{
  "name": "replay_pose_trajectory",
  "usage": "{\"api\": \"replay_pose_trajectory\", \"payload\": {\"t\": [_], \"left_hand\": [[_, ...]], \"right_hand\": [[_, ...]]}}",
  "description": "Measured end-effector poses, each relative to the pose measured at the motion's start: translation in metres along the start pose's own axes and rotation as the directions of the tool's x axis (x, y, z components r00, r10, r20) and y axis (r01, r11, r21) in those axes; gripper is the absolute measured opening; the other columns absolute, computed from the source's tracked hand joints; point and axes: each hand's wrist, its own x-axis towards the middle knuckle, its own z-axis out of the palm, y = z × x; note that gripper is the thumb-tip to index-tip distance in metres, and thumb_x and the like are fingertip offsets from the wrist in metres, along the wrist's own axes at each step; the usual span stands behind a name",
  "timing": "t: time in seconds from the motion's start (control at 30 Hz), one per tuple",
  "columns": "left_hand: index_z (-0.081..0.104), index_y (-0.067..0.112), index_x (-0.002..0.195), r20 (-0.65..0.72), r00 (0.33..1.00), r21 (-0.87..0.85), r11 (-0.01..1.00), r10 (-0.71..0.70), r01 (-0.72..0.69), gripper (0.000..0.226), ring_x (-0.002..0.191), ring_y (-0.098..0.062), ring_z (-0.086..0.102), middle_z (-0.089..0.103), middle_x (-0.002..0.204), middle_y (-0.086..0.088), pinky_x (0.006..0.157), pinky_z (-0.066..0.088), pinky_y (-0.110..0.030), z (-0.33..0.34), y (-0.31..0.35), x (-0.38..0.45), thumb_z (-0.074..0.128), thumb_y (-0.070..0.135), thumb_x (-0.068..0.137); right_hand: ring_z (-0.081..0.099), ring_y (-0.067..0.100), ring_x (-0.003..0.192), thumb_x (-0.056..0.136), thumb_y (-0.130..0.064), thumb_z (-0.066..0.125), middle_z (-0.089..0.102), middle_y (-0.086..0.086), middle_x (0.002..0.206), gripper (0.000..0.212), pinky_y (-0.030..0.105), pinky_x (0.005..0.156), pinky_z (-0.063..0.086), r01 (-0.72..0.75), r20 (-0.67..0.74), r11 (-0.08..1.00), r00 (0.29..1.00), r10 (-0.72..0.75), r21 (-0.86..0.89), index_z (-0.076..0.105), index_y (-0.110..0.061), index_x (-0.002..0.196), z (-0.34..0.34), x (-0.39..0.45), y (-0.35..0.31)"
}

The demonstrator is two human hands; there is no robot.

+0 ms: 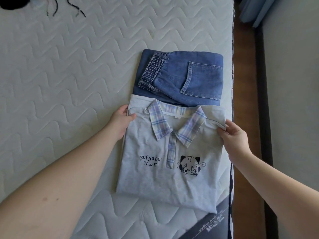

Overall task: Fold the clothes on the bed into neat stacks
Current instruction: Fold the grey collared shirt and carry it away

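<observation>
Folded grey polo shirt (172, 152) lies on the mattress (60, 75) near the right edge, collar end overlapping the near edge of the folded jeans (186, 78). My left hand (120, 119) pinches the shirt's left shoulder; my right hand (233, 137) pinches the right shoulder. Black cords (69, 6) lie far left.

Soft, even daylight lights the mattress (69, 75) without glare, shadows stay faint, wide-angle distortion bends the frame edges, and fine detail appears slightly soft throughout.
</observation>
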Motion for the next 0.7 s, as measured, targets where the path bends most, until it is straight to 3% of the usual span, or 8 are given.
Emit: {"api": "replay_pose_trajectory", "payload": {"t": [0.07, 0.1, 0.17, 0.27, 0.37, 0.5, 0.6, 0.7], "left_hand": [[0.054, 0.009, 0.129, -0.057, 0.997, 0.068, 0.996, -0.045, 0.049, 0.039, 0.089, -0.019, 0.065, 0.066, 0.111, -0.008, 0.073, 0.052, -0.025, 0.000, -0.008, 0.007, 0.064, 0.004, 0.092], [0.058, 0.008, 0.126, -0.069, 0.995, 0.153, 0.985, -0.066, 0.076, 0.035, 0.093, -0.024, 0.066, 0.067, 0.113, -0.011, 0.078, 0.052, -0.028, -0.003, -0.014, 0.008, 0.067, 0.011, 0.092], [0.064, 0.004, 0.114, -0.072, 0.992, 0.314, 0.942, -0.103, 0.120, 0.031, 0.100, -0.031, 0.067, 0.069, 0.111, -0.018, 0.091, 0.053, -0.041, -0.012, -0.028, 0.006, 0.071, 0.022, 0.089], [0.067, 0.004, 0.097, -0.012, 0.979, 0.388, 0.901, -0.203, 0.192, 0.029, 0.096, -0.034, 0.069, 0.071, 0.103, -0.022, 0.089, 0.054, -0.049, -0.027, -0.051, -0.015, 0.072, 0.031, 0.088], [0.066, 0.005, 0.095, 0.055, 0.964, 0.489, 0.849, -0.262, 0.202, 0.034, 0.090, -0.029, 0.069, 0.072, 0.100, -0.016, 0.080, 0.054, -0.038, -0.041, -0.074, -0.046, 0.077, 0.035, 0.083], [0.064, 0.006, 0.113, 0.109, 0.945, 0.430, 0.871, -0.309, 0.235, 0.041, 0.090, -0.016, 0.069, 0.071, 0.110, -0.009, 0.080, 0.054, -0.028, -0.052, -0.097, -0.082, 0.080, 0.025, 0.080], [0.061, 0.008, 0.118, 0.140, 0.941, 0.430, 0.875, -0.309, 0.224, 0.049, 0.091, -0.012, 0.069, 0.071, 0.106, -0.001, 0.079, 0.053, -0.024, -0.056, -0.109, -0.110, 0.083, 0.024, 0.077], [0.067, 0.006, 0.116, 0.150, 0.952, 0.498, 0.852, -0.267, 0.161, 0.041, 0.096, -0.016, 0.069, 0.073, 0.107, -0.007, 0.083, 0.052, -0.026, -0.058, -0.128, -0.136, 0.081, 0.020, 0.080]], "right_hand": [[0.068, 0.008, 0.100, 0.093, -0.011, 0.064, 0.070, -0.008, 0.115, 0.046, 0.025, 0.083, 0.056, -0.096, -0.023, 0.993, 0.995, 0.094, -0.073, 0.057, -0.035, 0.131, -0.001, 0.008, 0.004], [0.065, 0.012, 0.106, 0.091, -0.019, 0.068, 0.065, -0.005, 0.123, 0.057, 0.030, 0.088, 0.054, -0.170, -0.058, 0.977, 0.985, 0.164, -0.131, 0.045, -0.029, 0.142, -0.003, 0.010, 0.007], [0.060, 0.021, 0.113, 0.088, -0.029, 0.072, 0.058, 0.002, 0.131, 0.070, 0.039, 0.092, 0.052, -0.268, -0.095, 0.923, 0.963, 0.251, -0.276, 0.035, -0.020, 0.148, -0.005, 0.007, 0.013], [0.065, 0.023, 0.095, 0.084, -0.041, 0.073, 0.066, 0.004, 0.111, 0.058, 0.041, 0.080, 0.055, -0.307, -0.060, 0.830, 0.947, 0.316, -0.466, 0.050, -0.017, 0.131, -0.005, -0.014, 0.024], [0.066, 0.026, 0.086, 0.080, -0.048, 0.074, 0.069, 0.008, 0.096, 0.053, 0.041, 0.075, 0.054, -0.363, -0.035, 0.751, 0.910, 0.414, -0.552, 0.062, -0.008, 0.112, -0.007, -0.040, 0.037], [0.053, 0.016, 0.061, 0.080, -0.053, 0.073, 0.060, -0.001, 0.070, 0.047, 0.028, 0.055, 0.040, -0.370, 0.017, 0.663, 0.866, 0.500, -0.651, 0.067, -0.009, 0.096, -0.008, -0.078, 0.054], [0.060, 0.017, 0.065, 0.080, -0.051, 0.074, 0.063, -0.001, 0.078, 0.046, 0.028, 0.052, 0.046, -0.349, 0.031, 0.609, 0.851, 0.524, -0.712, 0.063, -0.012, 0.102, -0.009, -0.105, 0.065], [0.068, 0.028, 0.089, 0.076, -0.048, 0.079, 0.070, 0.007, 0.101, 0.055, 0.040, 0.078, 0.057, -0.343, 0.066, 0.604, 0.831, 0.552, -0.719, 0.060, -0.011, 0.112, -0.004, -0.127, 0.074]]}}
